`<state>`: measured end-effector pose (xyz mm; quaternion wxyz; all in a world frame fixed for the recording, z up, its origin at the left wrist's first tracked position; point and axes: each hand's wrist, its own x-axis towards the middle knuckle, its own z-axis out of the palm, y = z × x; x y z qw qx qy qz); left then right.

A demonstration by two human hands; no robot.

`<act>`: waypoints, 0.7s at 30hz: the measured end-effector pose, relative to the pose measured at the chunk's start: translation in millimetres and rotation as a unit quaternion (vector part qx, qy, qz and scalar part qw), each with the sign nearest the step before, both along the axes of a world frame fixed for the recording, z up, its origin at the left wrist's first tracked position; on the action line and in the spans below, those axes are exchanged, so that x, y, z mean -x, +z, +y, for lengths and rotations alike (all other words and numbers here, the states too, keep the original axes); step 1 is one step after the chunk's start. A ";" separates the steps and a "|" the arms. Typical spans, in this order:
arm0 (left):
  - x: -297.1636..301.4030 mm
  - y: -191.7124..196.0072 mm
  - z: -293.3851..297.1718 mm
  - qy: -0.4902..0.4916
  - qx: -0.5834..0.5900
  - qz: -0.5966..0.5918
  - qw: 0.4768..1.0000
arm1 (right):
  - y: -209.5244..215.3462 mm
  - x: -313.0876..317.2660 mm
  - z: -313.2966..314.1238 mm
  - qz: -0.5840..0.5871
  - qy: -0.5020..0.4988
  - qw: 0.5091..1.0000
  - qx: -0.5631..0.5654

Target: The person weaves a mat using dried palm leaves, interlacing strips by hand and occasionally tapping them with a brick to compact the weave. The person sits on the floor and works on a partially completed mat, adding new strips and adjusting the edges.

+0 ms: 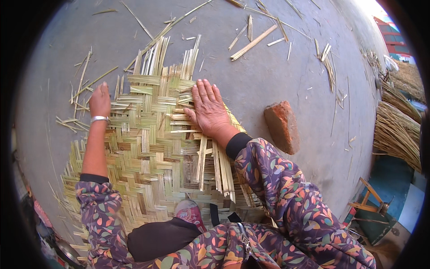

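A woven reed mat [152, 148] in a pale green and straw-coloured pattern lies on the floor before me, loose strip ends sticking out at its far and left edges. My right hand [208, 107] rests flat near its right edge, fingers stretched forward and holding nothing. Under and beside that palm, several split reed strips [219, 168] lie over the weave, pointing toward me. At the mat's left edge my left hand [100, 102], with a silver bangle at the wrist, is closed, its fingers curled. What those fingers hold, if anything, is hidden.
A red brick [281, 127] lies on the grey floor right of the mat. Reed scraps [254, 42] are strewn beyond and to the left. Bundles of reeds [396, 130] and a wooden frame [369, 197] are at the far right. My shoe [189, 211] is on the mat.
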<state>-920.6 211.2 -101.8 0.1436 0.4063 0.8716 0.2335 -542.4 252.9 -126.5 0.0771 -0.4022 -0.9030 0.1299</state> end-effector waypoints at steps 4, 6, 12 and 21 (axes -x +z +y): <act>35.3 4.0 12.5 0.027 0.131 -0.305 0.943 | 9.0 -4.7 9.3 0.044 -0.004 0.997 0.065; 47.1 16.1 17.4 -0.006 0.183 -0.352 0.918 | 14.7 -10.0 16.2 0.127 -0.009 0.986 0.106; 20.6 29.6 41.2 -0.237 0.348 -0.385 0.821 | 28.2 -19.5 34.4 0.259 -0.014 0.944 0.203; -94.3 70.1 24.1 -0.085 0.162 -0.579 0.794 | 38.5 -12.1 17.3 0.109 0.001 0.989 0.101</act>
